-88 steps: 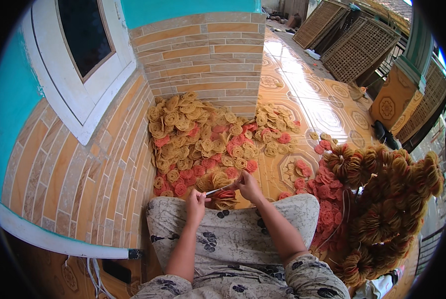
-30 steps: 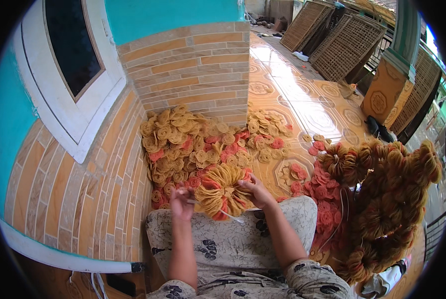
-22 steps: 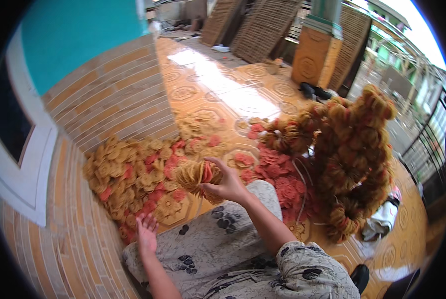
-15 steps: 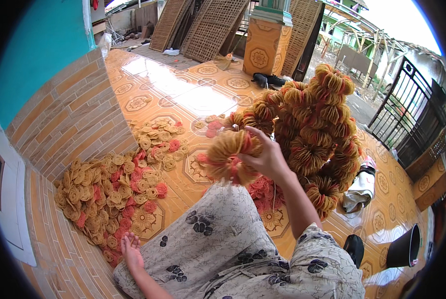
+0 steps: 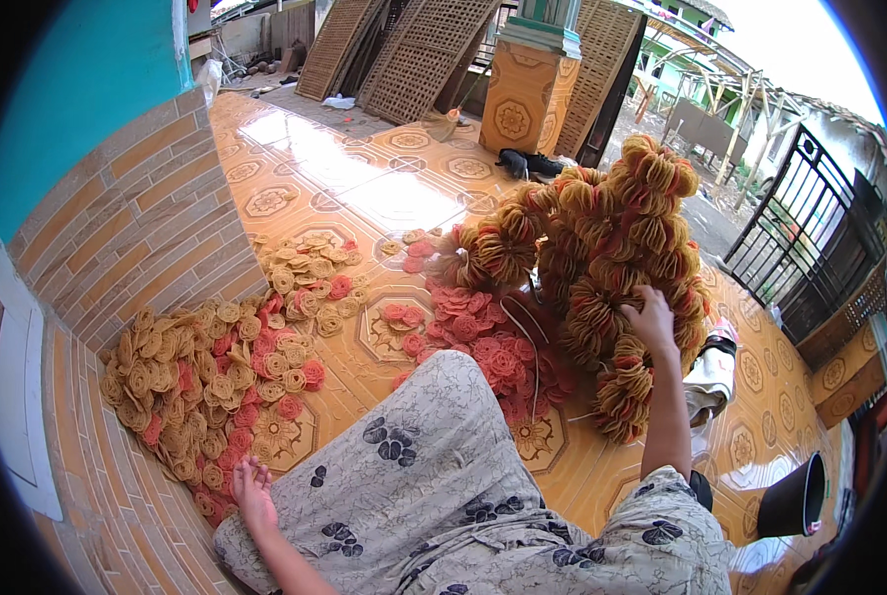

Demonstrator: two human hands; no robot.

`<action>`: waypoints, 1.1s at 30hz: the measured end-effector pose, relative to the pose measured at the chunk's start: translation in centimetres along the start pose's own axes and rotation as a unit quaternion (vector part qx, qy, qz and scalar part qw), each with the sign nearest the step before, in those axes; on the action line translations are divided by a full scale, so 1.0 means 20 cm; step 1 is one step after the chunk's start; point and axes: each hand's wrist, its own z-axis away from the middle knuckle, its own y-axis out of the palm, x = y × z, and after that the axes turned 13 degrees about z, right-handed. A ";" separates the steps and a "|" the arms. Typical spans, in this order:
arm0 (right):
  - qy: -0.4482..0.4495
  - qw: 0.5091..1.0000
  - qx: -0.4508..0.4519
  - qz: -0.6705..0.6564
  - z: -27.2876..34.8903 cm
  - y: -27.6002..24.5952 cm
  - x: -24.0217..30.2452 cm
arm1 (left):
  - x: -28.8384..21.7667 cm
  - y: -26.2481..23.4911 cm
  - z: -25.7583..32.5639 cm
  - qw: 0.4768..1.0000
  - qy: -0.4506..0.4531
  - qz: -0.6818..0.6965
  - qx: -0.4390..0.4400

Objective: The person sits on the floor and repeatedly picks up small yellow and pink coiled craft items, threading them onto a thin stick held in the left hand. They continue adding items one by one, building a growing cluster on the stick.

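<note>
My right hand point(image 5: 652, 319) is at the near side of a tall heap of strung rings point(image 5: 602, 238), made of thin lacy round crackers in tan and red. Its thumb and fingers are apart, touching or just over the rings. My left hand point(image 5: 253, 493) is beside my knee at the near edge of a loose pile of lacy round crackers point(image 5: 181, 397), tan mixed with pink. Its fingers are loosely bent and nothing shows in them. Between my knee and the heap lie loose pink crackers point(image 5: 478, 342), with a thin pale strip point(image 5: 537, 372) by them.
A brick-patterned wall point(image 5: 136, 218) borders the loose pile on the left. A tiled pillar point(image 5: 531, 94) and woven bamboo racks point(image 5: 429, 59) stand at the back. To the right are a white cloth item point(image 5: 711, 382), a black bucket point(image 5: 793, 496) and a metal gate point(image 5: 796, 213).
My right hand has moved right from above my knee to the heap, and the strung ring it held is out of it. The pink crackers are uncovered. My left hand has barely moved.
</note>
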 end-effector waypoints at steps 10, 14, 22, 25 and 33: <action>-0.055 0.978 0.199 0.021 0.17 0.90 0.83 | 0.00 0.02 0.05 1.000 0.001 0.016 -0.001; -0.054 0.897 0.183 -0.400 0.27 0.54 1.31 | 0.00 0.19 0.16 0.995 -0.006 -0.003 0.098; -0.571 0.631 0.380 -0.363 0.99 -0.19 1.81 | 0.08 0.56 0.25 0.947 -0.155 0.236 0.156; -0.590 0.556 0.464 -0.357 1.09 -0.31 1.78 | -0.13 0.41 0.17 0.957 -0.059 0.274 0.074; -0.669 0.306 0.487 -0.471 0.85 -0.13 2.01 | -0.42 0.25 0.21 0.991 0.113 -0.074 0.008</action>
